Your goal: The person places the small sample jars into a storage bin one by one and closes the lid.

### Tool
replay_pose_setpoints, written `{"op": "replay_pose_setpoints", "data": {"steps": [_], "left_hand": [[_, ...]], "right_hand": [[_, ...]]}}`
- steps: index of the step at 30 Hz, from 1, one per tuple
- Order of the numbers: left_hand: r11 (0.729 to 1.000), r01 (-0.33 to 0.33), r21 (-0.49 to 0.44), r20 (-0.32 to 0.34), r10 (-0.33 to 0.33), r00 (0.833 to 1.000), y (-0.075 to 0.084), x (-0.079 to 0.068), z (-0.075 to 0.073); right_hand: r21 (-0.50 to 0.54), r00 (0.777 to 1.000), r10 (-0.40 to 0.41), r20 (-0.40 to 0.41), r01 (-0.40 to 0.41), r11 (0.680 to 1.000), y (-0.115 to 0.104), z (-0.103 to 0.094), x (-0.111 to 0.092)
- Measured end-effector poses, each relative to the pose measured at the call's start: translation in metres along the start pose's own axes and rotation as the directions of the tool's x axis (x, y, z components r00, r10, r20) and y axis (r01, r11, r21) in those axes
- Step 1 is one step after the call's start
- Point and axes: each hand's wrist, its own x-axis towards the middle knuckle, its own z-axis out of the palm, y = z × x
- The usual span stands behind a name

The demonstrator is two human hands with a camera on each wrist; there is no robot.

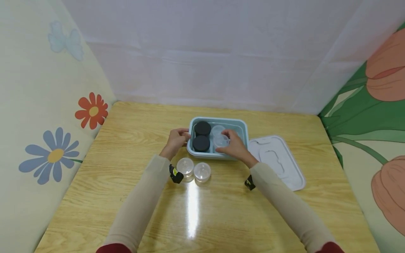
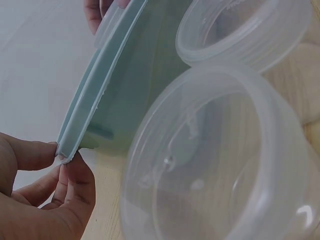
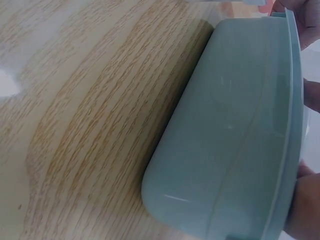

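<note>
A light blue rectangular box [image 1: 239, 128] stands on the table. My left hand [image 1: 175, 141] pinches its left rim between thumb and fingers, as the left wrist view shows close up. Inside the box, two round containers with black lids [image 1: 202, 128] fill the left side. Beside them sits a clear round container [image 1: 217, 130]. My right hand [image 1: 235, 147] reaches over the box's front wall and grips a second clear container [image 1: 222, 141] by its sides. In the right wrist view the box wall [image 3: 220, 130] hides most of that hand.
Two clear round containers [image 1: 202, 171] stand side by side in front of the box, close to my left wrist. A white lid [image 1: 275, 158] lies flat to the right of the box, beneath my right forearm. A white cloth wall [image 1: 215, 70] rises behind the table.
</note>
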Motion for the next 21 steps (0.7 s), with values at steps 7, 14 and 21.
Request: {"op": "replay_pose_setpoints", "data": {"steps": [7,14,21], "left_hand": [[1.0,0.002,0.006,0.004,-0.002,1.0,-0.0002,-0.0005,0.0002],[1.0,0.004,0.01,0.007,-0.004,1.0,0.0009,-0.0019,-0.0001],[1.0,-0.001,0.015,0.004,0.001,1.0,0.003,-0.004,-0.0004]], "right_hand": [[-0.024,1.0,0.0,0.022,0.0,1.0,-0.0023,0.0017,0.0022],[-0.04,1.0,-0.004,0.03,0.005,0.999,-0.0035,0.0031,0.0033],[-0.072,0.999,-0.048,0.017,0.049,0.996,-0.0022,0.0059,0.0053]]}}
